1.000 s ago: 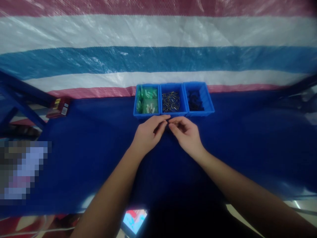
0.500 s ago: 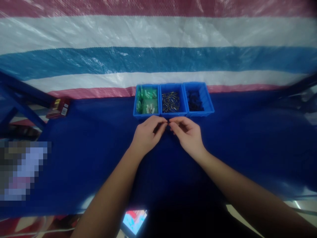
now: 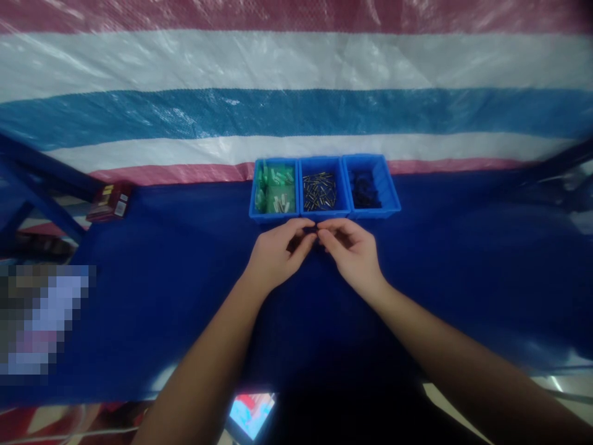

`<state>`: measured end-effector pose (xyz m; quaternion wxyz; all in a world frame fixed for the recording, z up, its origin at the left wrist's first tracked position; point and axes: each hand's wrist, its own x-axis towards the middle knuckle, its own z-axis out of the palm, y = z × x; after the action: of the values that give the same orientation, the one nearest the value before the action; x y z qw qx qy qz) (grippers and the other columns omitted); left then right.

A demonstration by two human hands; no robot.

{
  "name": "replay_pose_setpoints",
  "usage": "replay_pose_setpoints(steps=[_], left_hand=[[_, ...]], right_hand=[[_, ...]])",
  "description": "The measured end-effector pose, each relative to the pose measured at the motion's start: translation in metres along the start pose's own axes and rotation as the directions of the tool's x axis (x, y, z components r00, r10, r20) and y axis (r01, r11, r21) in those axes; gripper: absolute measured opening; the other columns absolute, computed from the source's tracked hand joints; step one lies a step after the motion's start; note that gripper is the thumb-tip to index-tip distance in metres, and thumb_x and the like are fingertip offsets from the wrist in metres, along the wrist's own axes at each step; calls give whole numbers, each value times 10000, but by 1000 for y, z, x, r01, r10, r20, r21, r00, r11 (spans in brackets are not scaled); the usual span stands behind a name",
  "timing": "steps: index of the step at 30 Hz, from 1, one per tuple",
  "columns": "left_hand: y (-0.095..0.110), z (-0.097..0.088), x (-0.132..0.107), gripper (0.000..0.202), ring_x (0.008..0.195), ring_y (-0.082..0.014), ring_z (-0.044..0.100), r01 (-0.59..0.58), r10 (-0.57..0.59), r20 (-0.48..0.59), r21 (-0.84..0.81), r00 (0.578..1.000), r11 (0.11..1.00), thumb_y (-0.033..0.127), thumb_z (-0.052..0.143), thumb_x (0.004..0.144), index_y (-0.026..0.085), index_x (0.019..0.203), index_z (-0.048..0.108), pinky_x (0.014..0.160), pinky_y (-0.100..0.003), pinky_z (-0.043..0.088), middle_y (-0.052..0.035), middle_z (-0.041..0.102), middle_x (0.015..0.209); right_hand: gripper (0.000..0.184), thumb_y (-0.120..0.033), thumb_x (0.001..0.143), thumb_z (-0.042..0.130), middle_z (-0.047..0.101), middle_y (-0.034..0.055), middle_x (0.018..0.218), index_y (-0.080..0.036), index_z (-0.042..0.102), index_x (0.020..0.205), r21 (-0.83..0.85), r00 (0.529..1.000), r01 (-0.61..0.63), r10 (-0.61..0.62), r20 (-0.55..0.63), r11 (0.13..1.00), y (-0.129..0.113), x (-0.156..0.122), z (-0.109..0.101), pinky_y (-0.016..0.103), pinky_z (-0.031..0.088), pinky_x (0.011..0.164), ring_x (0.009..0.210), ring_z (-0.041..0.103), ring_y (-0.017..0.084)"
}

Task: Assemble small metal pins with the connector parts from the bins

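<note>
My left hand (image 3: 281,250) and my right hand (image 3: 353,252) meet fingertip to fingertip above the blue table, just in front of three bins. Both are closed in a pinch. Whatever lies between the fingertips is dark and too small to name. Nearest to the hands is the middle blue bin (image 3: 345,212), which holds several thin metal pins (image 3: 319,190). The left blue bin (image 3: 273,217) contains green plastic bags (image 3: 262,185) and small pale pieces (image 3: 280,203). Dark parts (image 3: 364,190) lie in the right blue bin (image 3: 391,194).
A dark red box (image 3: 109,201) stands at the table's back left, near a blue frame post (image 3: 41,179). Behind the bins hangs a striped plastic sheet (image 3: 296,111). A lit screen (image 3: 252,414) shows below the front edge. Something pixelated is at far left.
My left thumb and fingers have shifted slightly to the right, closer to my right fingertips. The right hand and the bins stay in place.
</note>
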<state>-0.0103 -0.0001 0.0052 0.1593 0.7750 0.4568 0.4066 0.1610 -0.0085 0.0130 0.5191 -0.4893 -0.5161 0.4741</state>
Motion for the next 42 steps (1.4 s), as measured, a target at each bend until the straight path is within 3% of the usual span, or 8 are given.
replay_pose_setpoints(steps=[5,10,16,20,24,32,37,42], left_hand=[[0,0,1,127,771,-119,705,-39,39,-10,-1,999,999,250,596,967,210,1047,686,735,-226,540,-5,748,886],[0,-4,2,202,713,-120,689,-21,19,60,33,998,999,322,528,1009,192,954,672,668,-230,511,-4,734,805],[0,0,0,169,655,-95,660,-15,14,-13,-14,1000,1000,281,628,952,220,1104,669,671,-207,521,27,709,780],[-1,0,1,121,740,-118,694,-18,18,9,-11,1000,1000,273,585,977,204,1018,676,707,-227,535,-4,738,852],[0,-3,2,217,698,-120,680,-21,19,51,41,999,999,323,522,1011,187,924,667,640,-228,500,-4,725,781],[0,0,1,150,645,-93,652,-18,18,-2,-10,1000,1000,282,620,956,216,1079,674,653,-205,510,29,707,770],[0,1,1,104,741,-100,683,-42,42,-8,-17,999,999,231,611,960,209,1033,681,719,-202,516,8,732,859],[0,-3,2,178,694,-111,671,-20,18,49,42,999,999,293,541,1004,186,934,666,646,-216,479,2,718,790]], right_hand=[[161,-339,837,744,733,21,809,-201,734,921,-5,1000,14,-14,11,1000,0,0,0,290,536,633,708,665,146],[157,-325,835,745,747,29,844,-203,735,932,-21,1000,23,-23,21,1000,-1,-1,1,306,558,677,756,692,161],[149,-322,849,735,734,21,820,-201,739,935,-14,1000,27,-27,3,1000,1,0,0,289,537,640,708,662,142],[151,-326,854,732,744,25,846,-204,739,942,-27,1000,24,-24,8,999,2,-1,0,296,551,654,726,675,147],[146,-320,861,731,750,27,863,-209,740,956,-39,998,52,-51,28,998,1,-3,1,312,569,694,755,689,155],[134,-313,875,713,743,24,855,-204,741,948,-45,999,46,-46,13,998,1,-1,-1,299,548,662,723,671,146],[134,-304,865,720,744,26,850,-199,743,945,-50,999,36,-36,1,998,0,0,-1,292,538,642,708,665,144],[107,-268,864,720,751,28,873,-209,746,950,-68,997,71,-69,25,995,-1,-4,1,307,557,699,766,688,158]])
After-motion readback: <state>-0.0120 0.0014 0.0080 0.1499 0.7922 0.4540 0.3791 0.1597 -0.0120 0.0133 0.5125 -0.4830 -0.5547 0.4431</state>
